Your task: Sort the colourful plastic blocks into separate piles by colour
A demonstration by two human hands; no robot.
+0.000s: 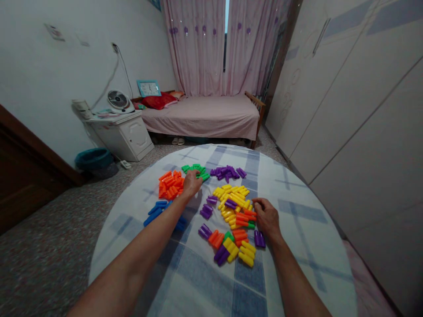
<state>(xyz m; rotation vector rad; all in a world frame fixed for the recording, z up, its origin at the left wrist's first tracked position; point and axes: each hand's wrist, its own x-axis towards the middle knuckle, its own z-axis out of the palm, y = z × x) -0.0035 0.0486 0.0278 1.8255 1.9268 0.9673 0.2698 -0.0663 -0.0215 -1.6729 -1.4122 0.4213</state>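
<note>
My left hand (192,184) reaches into a pile of green plastic blocks (195,167), its fingers bent together on a green block (205,176). My right hand (267,216) rests on the table, fingers loosely curved and apart, beside orange blocks (243,219) and a small green block (251,225). Between the hands lies a heap of yellow blocks (231,193) with a purple block (230,204) on top. Nearer me, a cluster joins purple, orange, green and yellow blocks (230,248). A purple block (259,239) lies just below my right hand.
Orange blocks (171,185) and blue blocks (154,213), partly behind my left forearm, lie at left. Purple blocks (228,172) form a pile at the back. The round table (297,255) wears a checked cloth. Beyond stand a bed (205,115) and a white cabinet (135,136).
</note>
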